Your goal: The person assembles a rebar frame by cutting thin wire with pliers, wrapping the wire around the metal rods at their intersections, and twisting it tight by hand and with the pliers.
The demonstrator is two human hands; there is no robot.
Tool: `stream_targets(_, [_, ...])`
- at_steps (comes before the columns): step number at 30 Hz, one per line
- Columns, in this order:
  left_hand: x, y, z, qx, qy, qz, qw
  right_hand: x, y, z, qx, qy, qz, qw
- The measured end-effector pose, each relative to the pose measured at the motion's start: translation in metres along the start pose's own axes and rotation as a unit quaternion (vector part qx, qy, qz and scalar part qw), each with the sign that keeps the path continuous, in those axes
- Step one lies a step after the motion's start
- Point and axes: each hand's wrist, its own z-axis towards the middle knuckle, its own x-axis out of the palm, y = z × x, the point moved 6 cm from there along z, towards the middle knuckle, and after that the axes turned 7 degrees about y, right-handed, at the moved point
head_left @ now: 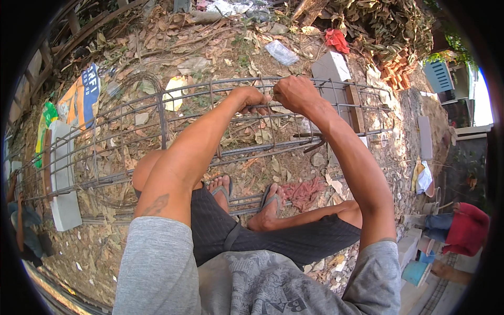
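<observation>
A long cage of steel reinforcing bars (236,150) stretches across in front of me, its lengthwise bars crossed by square stirrups. At its far upper edge my left hand (251,100) is closed, the fingers bent round by a bar and a stirrup. Just to its right my right hand (295,94) is also closed, thumb and fingers pinched together near the same joint. The fingertips of both hands almost meet. What is pinched between them is too small to make out. Near my right forearm, a dark bent metal piece (314,140) lies across the nearer bars.
The cage rests on pale blocks (64,176) at left and a pale block (332,67) at right, with wooden strips (355,107) on top. A coil of wire (163,113) hangs on the bars. A person in red (466,229) is at far right, another person (23,226) at far left.
</observation>
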Motion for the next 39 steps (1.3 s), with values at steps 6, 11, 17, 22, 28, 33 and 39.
stream_targets(6, [-0.032, 0.044, 0.030, -0.009, -0.004, 0.062, 0.998, 0.004, 0.088, -0.002, 0.019, -0.130, -0.009, 0.991])
stream_targets(11, [-0.002, 0.008, 0.025, 0.039, -0.003, -0.054, 0.998, 0.079, 0.092, -0.041, 0.163, -0.119, 0.022, 0.979])
stream_targets(17, [-0.008, 0.018, 0.009, 0.023, 0.020, -0.045, 0.999, 0.082, 0.099, -0.027, 0.212, 0.007, 0.051, 0.976])
stream_targets(22, [-0.008, 0.017, 0.001, 0.038, 0.034, -0.073, 0.996, 0.093, 0.114, -0.023, 0.194, 0.016, 0.028, 0.980])
stream_targets(28, [-0.017, 0.020, -0.006, 0.019, -0.025, -0.085, 0.996, 0.078, 0.128, -0.024, 0.119, 0.078, 0.049, 0.989])
stream_targets(33, [-0.015, 0.019, 0.005, -0.014, -0.033, -0.069, 0.997, 0.105, 0.121, 0.009, 0.145, 0.037, 0.093, 0.984])
stream_targets(39, [-0.015, 0.014, -0.009, -0.037, -0.010, -0.072, 0.997, 0.123, 0.114, 0.024, 0.181, 0.034, 0.276, 0.943])
